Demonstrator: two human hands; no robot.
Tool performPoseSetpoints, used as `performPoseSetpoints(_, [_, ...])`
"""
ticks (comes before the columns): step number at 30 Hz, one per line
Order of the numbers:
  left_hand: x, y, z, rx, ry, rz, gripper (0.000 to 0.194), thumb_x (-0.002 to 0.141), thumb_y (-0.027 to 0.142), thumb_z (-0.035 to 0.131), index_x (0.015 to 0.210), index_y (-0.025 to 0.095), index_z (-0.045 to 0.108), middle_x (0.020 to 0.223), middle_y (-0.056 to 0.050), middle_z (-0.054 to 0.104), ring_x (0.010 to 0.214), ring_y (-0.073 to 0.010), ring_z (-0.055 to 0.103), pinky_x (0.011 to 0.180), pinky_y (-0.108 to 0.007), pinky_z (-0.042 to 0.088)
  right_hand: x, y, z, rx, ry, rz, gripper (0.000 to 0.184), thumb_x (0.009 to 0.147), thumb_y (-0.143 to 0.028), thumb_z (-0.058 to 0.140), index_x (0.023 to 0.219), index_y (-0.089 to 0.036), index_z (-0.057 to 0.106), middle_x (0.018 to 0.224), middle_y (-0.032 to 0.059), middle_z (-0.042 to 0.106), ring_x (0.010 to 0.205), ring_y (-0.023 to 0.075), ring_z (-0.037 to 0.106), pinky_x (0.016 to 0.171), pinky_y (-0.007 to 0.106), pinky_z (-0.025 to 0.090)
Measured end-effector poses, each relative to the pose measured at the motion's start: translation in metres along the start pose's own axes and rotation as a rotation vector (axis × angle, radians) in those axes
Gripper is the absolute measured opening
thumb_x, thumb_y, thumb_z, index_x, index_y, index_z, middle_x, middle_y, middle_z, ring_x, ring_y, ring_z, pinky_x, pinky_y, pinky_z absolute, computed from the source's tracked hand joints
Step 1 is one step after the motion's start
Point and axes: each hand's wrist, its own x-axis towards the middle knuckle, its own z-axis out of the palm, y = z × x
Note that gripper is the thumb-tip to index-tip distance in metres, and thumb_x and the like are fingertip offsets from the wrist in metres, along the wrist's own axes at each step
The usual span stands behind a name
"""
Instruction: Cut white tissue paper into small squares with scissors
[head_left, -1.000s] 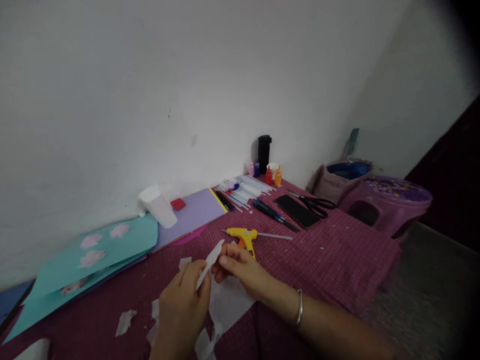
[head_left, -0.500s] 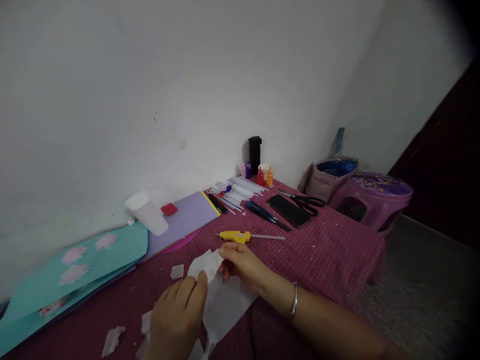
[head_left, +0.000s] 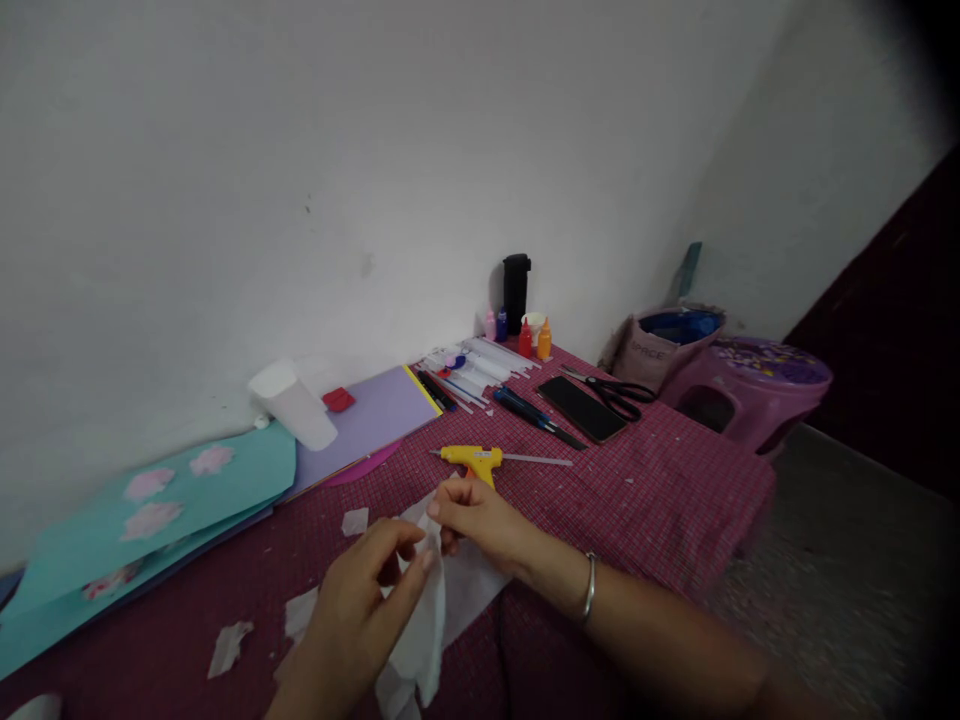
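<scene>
My right hand [head_left: 480,520], with a silver bangle on the wrist, pinches the top of a thin white sheet of tissue paper [head_left: 427,635]. The sheet hangs down in folds in front of me. Beside it on the left, my left hand [head_left: 367,595] has its thumb and index finger apart, their tips close to the paper. More white paper [head_left: 469,590] lies flat underneath on the table. Torn white scraps [head_left: 229,648] are scattered to the left. A yellow glue gun [head_left: 474,457] with a glue stick lies just beyond my right hand.
Behind the hands on the checked tablecloth [head_left: 675,480] lie a phone [head_left: 581,408], black scissors [head_left: 619,395], a blue cutter [head_left: 525,412] and small paint bottles [head_left: 544,340]. Teal card [head_left: 247,470], purple card [head_left: 367,410] and a white cup [head_left: 296,405] line the wall side. A pink stool [head_left: 757,395] stands right.
My left hand has loosened from the paper and its fingers have spread. The tissue paper, still in my right hand, has swung from lying tilted to hanging down. The view has shifted slightly.
</scene>
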Motion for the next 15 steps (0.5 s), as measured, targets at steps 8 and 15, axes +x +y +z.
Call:
performPoseSetpoints(8, [0.005,0.013,0.019,-0.366,0.093,-0.204,0.015,0.076,0.026,0.055,0.065,0.019,0.064,0.059,0.000,0.061,0.052,-0.0140,0.051,0.050,-0.024,0.040,-0.006,0.003,0.006,-0.136,-0.081,-0.036,0.048,0.068,-0.059,0.068,0.057,-0.018,0.046,0.047,-0.0074,0.046,0.042,0.0050,0.039,0.042,0.019,0.030])
performPoseSetpoints(15, [0.005,0.008,0.021,-0.565,0.095,-0.296,0.017,0.075,0.027,0.055,0.061,0.019,0.060,0.055,0.002,0.057,0.045,-0.0099,0.043,0.043,-0.020,0.035,-0.010,-0.002,0.007,-0.081,-0.116,-0.043,0.032,0.079,-0.046,0.054,0.065,-0.018,0.050,0.050,-0.0067,0.047,0.044,0.0064,0.043,0.045,0.020,0.037])
